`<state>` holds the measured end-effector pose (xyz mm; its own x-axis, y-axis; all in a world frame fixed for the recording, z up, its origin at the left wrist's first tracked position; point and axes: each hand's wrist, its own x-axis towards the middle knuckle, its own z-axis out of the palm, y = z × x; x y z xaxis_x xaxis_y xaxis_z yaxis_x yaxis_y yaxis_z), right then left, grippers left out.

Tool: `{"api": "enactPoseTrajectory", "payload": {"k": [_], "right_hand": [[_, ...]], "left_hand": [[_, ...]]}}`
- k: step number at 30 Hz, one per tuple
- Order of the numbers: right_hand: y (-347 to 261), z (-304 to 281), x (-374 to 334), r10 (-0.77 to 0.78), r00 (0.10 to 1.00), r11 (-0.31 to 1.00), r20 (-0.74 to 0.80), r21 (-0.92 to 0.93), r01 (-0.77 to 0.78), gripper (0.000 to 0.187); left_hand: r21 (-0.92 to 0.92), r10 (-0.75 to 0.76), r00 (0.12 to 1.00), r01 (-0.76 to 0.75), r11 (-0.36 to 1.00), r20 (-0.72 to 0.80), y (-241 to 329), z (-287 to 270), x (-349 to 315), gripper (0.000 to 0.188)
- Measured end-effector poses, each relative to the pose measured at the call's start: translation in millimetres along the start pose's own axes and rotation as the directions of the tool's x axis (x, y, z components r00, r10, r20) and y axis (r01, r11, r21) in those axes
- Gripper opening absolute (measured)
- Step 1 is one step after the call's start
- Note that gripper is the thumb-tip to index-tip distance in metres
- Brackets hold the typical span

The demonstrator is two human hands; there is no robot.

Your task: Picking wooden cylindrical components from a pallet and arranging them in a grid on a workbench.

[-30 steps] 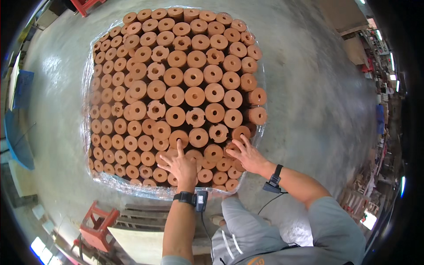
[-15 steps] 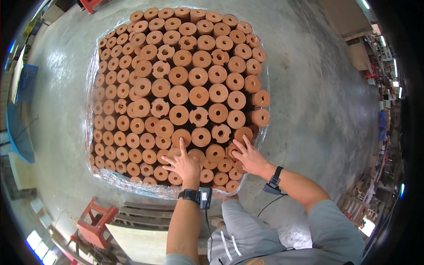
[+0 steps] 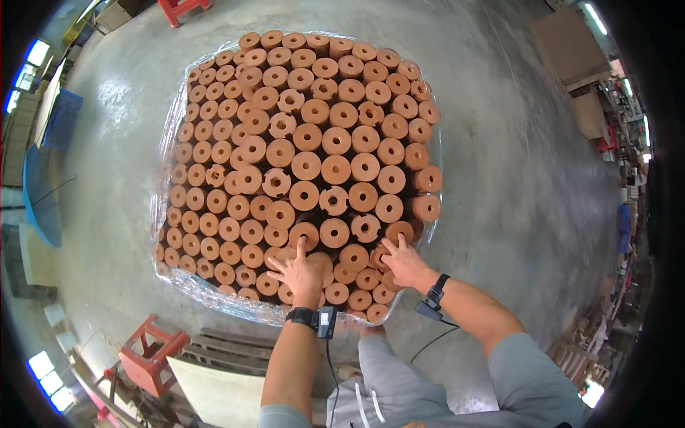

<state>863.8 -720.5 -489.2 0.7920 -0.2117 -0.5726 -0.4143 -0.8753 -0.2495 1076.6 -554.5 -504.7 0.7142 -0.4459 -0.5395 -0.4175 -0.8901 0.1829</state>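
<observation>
Smooth grey concrete floor [image 3: 514,178] surrounds the work in the head view, with a red stool [image 3: 150,357], slatted wood [image 3: 225,357] and a pale board [image 3: 217,392] at the lower left, and a blue crate [image 3: 64,118] and blue umbrella [image 3: 41,203] along the left side. Near the middle sits a broad, close-packed stack of orange-brown cylinders [image 3: 336,170], its outer sides bordered by clear plastic wrap [image 3: 168,164]. Both hands rest at the near edge of this stack, palms down. On the left hand [image 3: 301,277] the fingers are spread open; the index points straight away from the person, its tip at the centre hole of one cylinder [image 3: 311,230], while the other fingers fan out leftward over neighbouring ones. On the right hand [image 3: 410,265] the fingers are apart and slightly bent, reaching away and to the left; one fingertip lies at the hole of a cylinder near the right edge [image 3: 395,227], and others lie over the piece just beside it. Whether this hand grips either piece cannot be told. Round end faces, each with a central hole, point up toward the camera, so the long axes stand roughly upright; those along the right edge show some of their side walls. Several, including one notched cylinder [image 3: 333,192], have cut-out rims.
</observation>
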Motion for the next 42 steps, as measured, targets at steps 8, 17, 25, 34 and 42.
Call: {"api": "enactPoseTrajectory", "payload": {"k": [8, 17, 25, 34, 42], "right_hand": [[10.3, -7.4, -17.4, -0.015, 0.989, 0.996, -0.144, 0.081, 0.027, 0.043], [0.0, -27.0, -51.8, 0.02, 0.994, 0.986, -0.109, 0.169, -0.002, 0.056], [-30.6, -8.6, -81.0, -0.05, 0.997, 0.978, -0.057, 0.198, 0.06, 0.083], [-134.2, -2.4, -65.5, -0.406, 0.888, 0.864, 0.215, -0.228, 0.45, 0.073], [-224.9, 13.8, -53.1, -0.517, 0.795, 0.783, 0.318, -0.2, 0.589, 0.081]], "left_hand": [[0.092, 0.047, 0.999, -0.049, 0.995, 0.025, -57.6, -9.7, -24.5, 0.068], [0.033, -0.055, 0.997, 0.053, 0.998, 0.051, -122.5, -39.3, -95.3, 0.074], [-0.169, -0.316, 0.948, 0.306, 0.937, -0.03, -189.9, -73.9, -232.7, 0.067], [-0.469, -0.71, 0.701, 0.606, 0.643, -0.068, -265.9, -27.4, -456.0, 0.076], [-0.535, -0.865, 0.502, 0.727, 0.43, -0.012, -318.3, 67.8, -613.2, 0.062]]}}
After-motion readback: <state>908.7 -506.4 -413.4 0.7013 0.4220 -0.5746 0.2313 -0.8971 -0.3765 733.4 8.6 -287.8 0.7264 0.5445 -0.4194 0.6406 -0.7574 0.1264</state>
